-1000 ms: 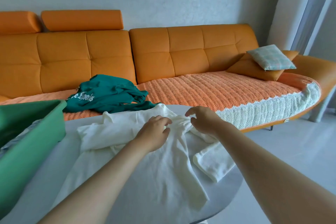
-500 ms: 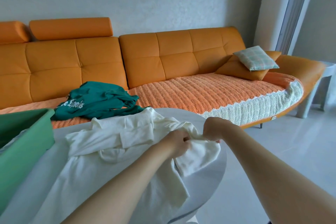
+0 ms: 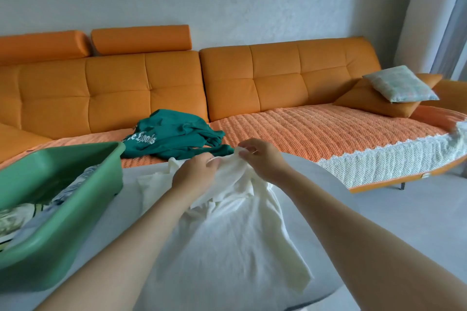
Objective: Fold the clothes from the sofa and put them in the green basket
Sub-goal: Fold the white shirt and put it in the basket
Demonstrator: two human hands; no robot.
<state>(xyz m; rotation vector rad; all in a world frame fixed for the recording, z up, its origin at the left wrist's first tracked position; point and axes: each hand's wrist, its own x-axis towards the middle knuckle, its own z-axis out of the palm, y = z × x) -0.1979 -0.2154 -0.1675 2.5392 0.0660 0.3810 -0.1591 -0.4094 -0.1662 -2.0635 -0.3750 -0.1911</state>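
Orange leather sofa (image 3: 252, 83) fills the frame from nine o'clock to three o'clock against a pale wall, its seat spread with an orange quilted cover (image 3: 316, 131) edged in white lace. A pale round-edged table (image 3: 310, 184) stands in front of it and takes up the lower half of the picture, from the centre down to six o'clock. On the table lies a white garment (image 3: 235, 235), rumpled and only partly spread, its body running toward six o'clock and its top edge lifted at the centre. A green basket (image 3: 75, 214) sits on the table at eight o'clock, just beside the white garment, with folded clothes (image 3: 20, 217) already inside. A teal sweatshirt (image 3: 177, 134) with white lettering lies crumpled on the sofa seat at eleven o'clock from the hands, beyond the table's far edge. At two o'clock an orange cushion (image 3: 366, 101) leans in the sofa's corner with a pale checked pillow (image 3: 399, 83) resting on it. At the centre, the left hand (image 3: 195, 174) grips the bunched top edge of the white garment with curled fingers, and the right hand (image 3: 262, 159), close beside it toward one o'clock, pinches the same edge between thumb and fingers.
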